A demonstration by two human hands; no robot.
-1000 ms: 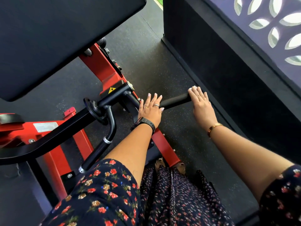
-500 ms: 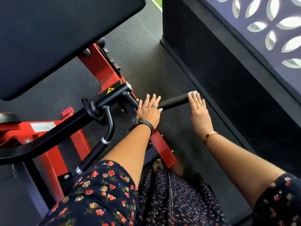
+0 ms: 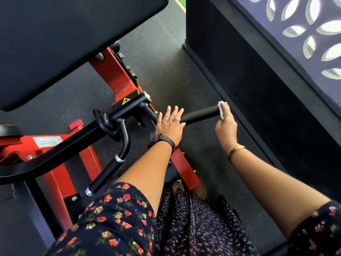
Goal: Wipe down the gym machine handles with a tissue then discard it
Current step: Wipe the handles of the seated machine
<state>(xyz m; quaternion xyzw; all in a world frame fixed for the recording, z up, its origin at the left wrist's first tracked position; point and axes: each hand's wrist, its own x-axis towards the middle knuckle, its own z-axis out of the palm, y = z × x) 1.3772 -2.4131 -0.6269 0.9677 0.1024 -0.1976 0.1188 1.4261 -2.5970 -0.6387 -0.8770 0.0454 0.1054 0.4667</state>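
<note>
Here, a person's right hand [image 3: 226,124] pinches a small crumpled white tissue [image 3: 221,108] against the outer tip of a black cylindrical handle [image 3: 200,114], its fingers curled round the wad. The left hand [image 3: 170,124] rests on the inner end of the same handle, fingers straight and slightly spread, with a ring on one finger and a black watch at the wrist. The handle juts sideways from a red steel gym machine [image 3: 115,74], whose second black handle [image 3: 110,169], banded by a silver collar, angles down towards the person's floral dress [image 3: 114,224]. A black padded bench [image 3: 73,43] looms above the frame. Speckled dark rubber floor [image 3: 166,74] runs to a dark wall [image 3: 239,80] on the right. With the tissue at the very end of the grip, the wiping appears to be under way on this handle. The lower handle looks untouched, and no bin is in sight, so that wipe and the discarding seem yet to come.
</note>
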